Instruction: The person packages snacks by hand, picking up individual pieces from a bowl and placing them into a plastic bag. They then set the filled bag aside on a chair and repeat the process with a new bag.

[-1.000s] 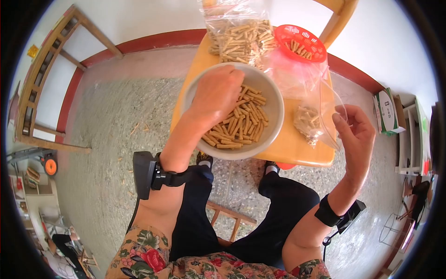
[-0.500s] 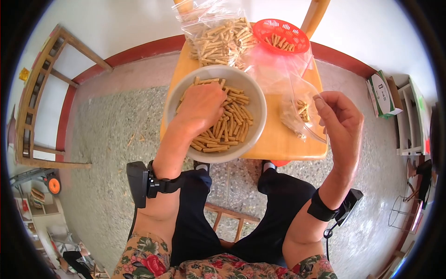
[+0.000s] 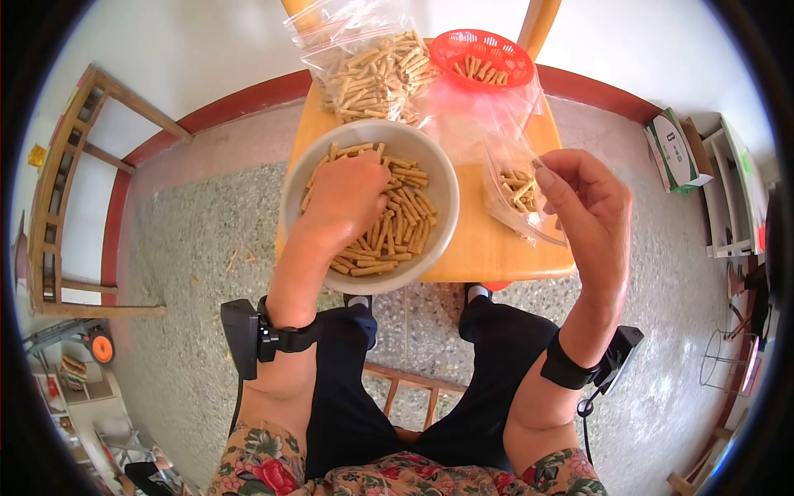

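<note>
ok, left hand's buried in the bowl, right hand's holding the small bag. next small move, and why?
Probably close the left hand on a few tan sticks in the grey round bowl and carry them to the small clear plastic bag: the right hand pinches its rim, and it holds only a few.

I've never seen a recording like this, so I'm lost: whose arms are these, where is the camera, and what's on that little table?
No machine here: a seated person wears a camera on the head, looking down at their own arms. The black bands on the wrists look like strapped-on devices. The left hand digs into a grey bowl of short tan sticks. The right hand pinches open a small clear bag holding a few sticks. Behind sit a fuller bag and a red basket, all on a wooden table.
</note>
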`<move>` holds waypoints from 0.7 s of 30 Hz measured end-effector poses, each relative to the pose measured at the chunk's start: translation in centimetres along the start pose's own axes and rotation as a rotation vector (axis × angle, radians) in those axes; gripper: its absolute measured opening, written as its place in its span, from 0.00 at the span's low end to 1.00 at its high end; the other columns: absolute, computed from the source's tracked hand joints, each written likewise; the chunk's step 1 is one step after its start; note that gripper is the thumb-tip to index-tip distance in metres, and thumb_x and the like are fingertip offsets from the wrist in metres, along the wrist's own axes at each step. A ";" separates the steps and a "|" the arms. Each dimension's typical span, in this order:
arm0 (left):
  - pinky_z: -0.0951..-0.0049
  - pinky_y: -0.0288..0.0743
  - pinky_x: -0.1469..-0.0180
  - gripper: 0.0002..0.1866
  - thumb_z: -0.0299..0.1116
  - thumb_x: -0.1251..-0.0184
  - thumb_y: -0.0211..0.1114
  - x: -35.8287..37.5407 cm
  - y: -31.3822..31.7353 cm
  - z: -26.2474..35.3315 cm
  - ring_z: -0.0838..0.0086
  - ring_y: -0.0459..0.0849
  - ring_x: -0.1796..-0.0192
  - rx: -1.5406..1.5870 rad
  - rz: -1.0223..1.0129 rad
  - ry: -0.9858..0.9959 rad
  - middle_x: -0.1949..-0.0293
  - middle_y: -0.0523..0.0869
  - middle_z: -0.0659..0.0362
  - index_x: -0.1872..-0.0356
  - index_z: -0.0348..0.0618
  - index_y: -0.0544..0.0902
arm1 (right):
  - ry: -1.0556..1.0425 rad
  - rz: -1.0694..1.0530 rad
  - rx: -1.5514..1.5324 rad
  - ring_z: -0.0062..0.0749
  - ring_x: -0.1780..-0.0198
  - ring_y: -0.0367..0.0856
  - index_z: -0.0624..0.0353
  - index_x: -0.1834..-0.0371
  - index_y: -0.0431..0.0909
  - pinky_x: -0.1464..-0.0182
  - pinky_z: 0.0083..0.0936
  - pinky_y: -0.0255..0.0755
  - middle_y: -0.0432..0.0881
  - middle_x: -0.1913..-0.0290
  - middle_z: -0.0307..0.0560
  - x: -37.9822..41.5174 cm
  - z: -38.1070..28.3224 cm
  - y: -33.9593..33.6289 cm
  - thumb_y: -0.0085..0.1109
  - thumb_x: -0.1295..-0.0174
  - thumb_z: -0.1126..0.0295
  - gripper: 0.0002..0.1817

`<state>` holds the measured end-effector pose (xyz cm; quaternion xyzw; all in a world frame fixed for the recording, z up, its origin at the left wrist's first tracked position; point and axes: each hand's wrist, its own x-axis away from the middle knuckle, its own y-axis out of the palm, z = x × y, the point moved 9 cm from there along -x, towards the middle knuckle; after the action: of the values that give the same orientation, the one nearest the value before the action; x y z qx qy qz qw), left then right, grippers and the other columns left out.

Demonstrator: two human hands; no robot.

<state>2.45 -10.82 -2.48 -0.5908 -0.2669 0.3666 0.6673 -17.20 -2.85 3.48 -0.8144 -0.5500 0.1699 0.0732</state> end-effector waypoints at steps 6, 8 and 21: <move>0.61 0.70 0.63 0.04 0.25 0.55 0.62 -0.3 0.9 -0.6 0.57 0.78 0.65 -0.007 -0.038 -0.014 0.73 0.78 0.54 0.78 0.40 0.76 | -0.005 -0.014 -0.021 0.12 0.75 0.67 0.63 0.69 0.78 0.73 0.12 0.62 0.76 0.77 0.35 0.0 0.0 -0.1 0.60 0.47 0.74 0.05; 0.61 0.70 0.63 0.04 0.25 0.56 0.61 -0.2 0.8 -0.6 0.57 0.78 0.66 0.021 -0.011 -0.011 0.73 0.78 0.54 0.78 0.40 0.75 | -0.010 -0.008 -0.034 0.11 0.75 0.67 0.63 0.69 0.78 0.74 0.11 0.61 0.75 0.77 0.34 0.0 0.1 -0.4 0.61 0.47 0.74 0.05; 0.81 0.67 0.71 0.10 0.19 0.48 0.58 0.6 -1.7 -2.8 0.80 0.74 0.74 0.637 0.128 -0.028 0.73 0.75 0.62 0.62 0.37 0.78 | -0.026 -0.131 0.034 0.11 0.79 0.60 0.65 0.68 0.76 0.78 0.13 0.55 0.66 0.82 0.31 0.3 0.8 0.1 0.62 0.49 0.75 0.07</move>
<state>5.34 -12.08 -1.28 -0.3628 -0.1101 0.4809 0.7905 -17.32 -2.64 2.69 -0.7731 -0.5999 0.1847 0.0907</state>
